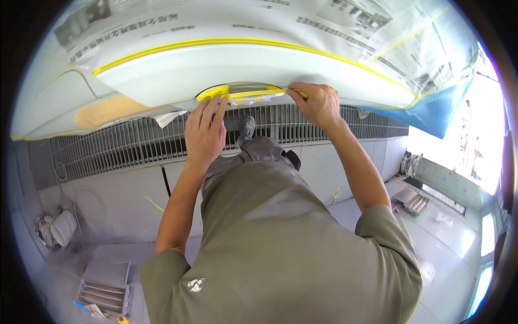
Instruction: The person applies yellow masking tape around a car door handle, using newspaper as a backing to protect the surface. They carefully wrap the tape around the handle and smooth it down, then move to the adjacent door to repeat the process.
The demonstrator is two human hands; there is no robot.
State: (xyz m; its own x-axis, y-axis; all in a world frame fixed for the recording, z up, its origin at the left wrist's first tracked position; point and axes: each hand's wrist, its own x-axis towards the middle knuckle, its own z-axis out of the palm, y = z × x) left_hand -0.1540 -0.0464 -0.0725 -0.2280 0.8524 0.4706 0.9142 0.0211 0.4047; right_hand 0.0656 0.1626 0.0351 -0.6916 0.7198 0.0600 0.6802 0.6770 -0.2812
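Note:
The light-coloured car panel (178,65) in front of me has a door handle recess, and yellow masking tape (214,92) covers its left part. A strip of the tape runs along the handle toward the right. My left hand (206,132) has its fingers stretched out, the tips pressing on the tape at the left end. At the other end, my right hand (317,108) is closed in a pinch, with yellow tape showing under its fingers. A dark edge of the recess shows above the strip. Whitish material (251,100) hangs just below it.
Newspaper sheets (243,21) cover the panel's upper part, edged by a yellow tape line (226,41). A tan filler patch (110,112) lies at left and blue sheeting (426,110) at right. Below are a floor grating (124,148), a bucket (63,228) and a slatted metal stand (103,296).

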